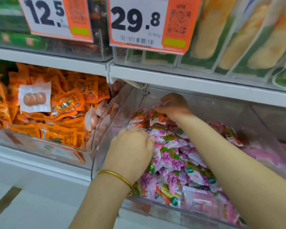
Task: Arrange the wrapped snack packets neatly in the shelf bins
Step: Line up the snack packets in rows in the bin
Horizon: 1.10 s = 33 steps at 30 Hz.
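Both hands work inside the clear plastic bin (pixel 101 129), whose glossy curved wall lets the stock show through. The left hand (pixel 132 146), a gold bangle (pixel 119 176) at its wrist, curls its fingers into the near heap of pink snack packets (pixel 180 162), apparently gripping a few, though the fingertips are hidden. The right hand (pixel 173 104) reaches to the far end and pinches a crinkly, pillow-shaped red-and-white packet (pixel 157 117), likely to line it up. Orange packets (pixel 64 133) fill the left bin.

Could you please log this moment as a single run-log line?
left hand: grips pink packets | right hand: pinches packet further back | clear bin: packets heaped loosely
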Available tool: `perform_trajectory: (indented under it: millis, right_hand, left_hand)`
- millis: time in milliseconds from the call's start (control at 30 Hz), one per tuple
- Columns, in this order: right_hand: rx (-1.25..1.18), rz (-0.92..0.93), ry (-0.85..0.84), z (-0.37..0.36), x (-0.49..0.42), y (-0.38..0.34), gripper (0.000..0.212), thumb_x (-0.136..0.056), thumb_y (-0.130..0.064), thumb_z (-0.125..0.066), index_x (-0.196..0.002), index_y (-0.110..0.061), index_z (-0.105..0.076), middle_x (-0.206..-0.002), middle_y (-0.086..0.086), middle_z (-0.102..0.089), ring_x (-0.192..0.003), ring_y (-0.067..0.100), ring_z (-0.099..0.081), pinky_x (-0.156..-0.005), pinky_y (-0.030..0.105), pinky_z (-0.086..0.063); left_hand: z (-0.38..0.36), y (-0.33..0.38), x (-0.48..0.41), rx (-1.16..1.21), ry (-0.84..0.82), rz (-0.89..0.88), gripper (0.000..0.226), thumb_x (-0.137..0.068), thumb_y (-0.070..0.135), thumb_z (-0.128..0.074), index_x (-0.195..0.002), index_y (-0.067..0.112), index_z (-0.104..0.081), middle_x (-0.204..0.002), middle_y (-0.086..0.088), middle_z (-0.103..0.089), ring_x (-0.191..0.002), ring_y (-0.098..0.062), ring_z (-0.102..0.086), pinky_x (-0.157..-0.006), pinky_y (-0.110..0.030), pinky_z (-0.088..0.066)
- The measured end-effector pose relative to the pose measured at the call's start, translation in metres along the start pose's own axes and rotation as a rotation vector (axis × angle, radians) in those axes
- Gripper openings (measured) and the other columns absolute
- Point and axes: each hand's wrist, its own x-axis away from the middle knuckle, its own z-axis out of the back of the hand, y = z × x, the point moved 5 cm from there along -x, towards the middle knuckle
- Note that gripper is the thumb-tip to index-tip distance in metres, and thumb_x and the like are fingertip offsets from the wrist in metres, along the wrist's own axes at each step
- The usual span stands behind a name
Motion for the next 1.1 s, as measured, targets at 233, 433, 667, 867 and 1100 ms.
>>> perform_trajectory:
  millis: [233,433,667,867,1100]
  right_hand:
    - [0.261,0.07,-0.043,-0.031,0.0,-0.013,0.046,-0.081,-0.028,-0.069,-0.118,-0.007,-0.051,-0.118,0.012,-0.054,-0.106,0.029,-0.056,-0.086,0.034,-0.047]
    - [0.261,0.171,0.075,0.017,0.004,0.002,0.022,-0.087,-0.004,-0.049,-0.097,-0.015,-0.065,-0.107,0.007,-0.065,-0.101,0.024,-0.059,-0.089,0.03,-0.046]
    - [0.485,0.175,-0.359,0.013,0.028,0.02,0.031,-0.095,-0.018,-0.043,-0.123,-0.017,-0.057,-0.127,0.007,-0.058,-0.113,0.025,-0.054,-0.096,0.033,-0.043]
    - [0.576,0.132,-0.468,0.04,0.049,0.033,0.036,-0.093,-0.004,-0.042,-0.121,-0.015,-0.061,-0.132,0.002,-0.056,-0.118,0.019,-0.051,-0.095,0.023,-0.038]
    - [0.417,0.066,-0.315,0.066,0.068,0.037,0.035,-0.092,-0.007,-0.042,-0.115,-0.02,-0.064,-0.126,0.002,-0.061,-0.114,0.02,-0.055,-0.098,0.026,-0.042]
  left_hand:
    - [-0.001,-0.002,-0.004,0.081,0.003,0.027,0.039,-0.096,0.036,-0.039,-0.12,0.012,-0.057,-0.124,-0.003,-0.052,-0.119,-0.022,-0.042,-0.103,-0.033,-0.032]
    - [-0.003,-0.003,-0.005,0.075,-0.017,0.019,0.039,-0.097,0.034,-0.038,-0.123,0.01,-0.054,-0.13,-0.004,-0.048,-0.124,-0.021,-0.039,-0.105,-0.031,-0.031]
    - [-0.007,0.027,-0.01,-0.067,-0.083,-0.146,0.046,-0.099,0.042,-0.02,-0.137,0.029,-0.041,-0.146,0.011,-0.037,-0.137,-0.007,-0.026,-0.116,-0.037,-0.01]
    - [-0.016,0.039,-0.014,-0.092,-0.221,-0.161,0.039,-0.098,0.037,-0.019,-0.097,0.022,-0.055,-0.107,0.006,-0.057,-0.11,-0.013,-0.047,-0.113,-0.046,-0.016]
    - [-0.008,0.047,-0.013,0.095,-0.22,-0.217,0.053,-0.087,0.044,-0.018,-0.107,0.016,-0.059,-0.111,-0.002,-0.061,-0.105,-0.02,-0.053,-0.098,-0.035,-0.037]
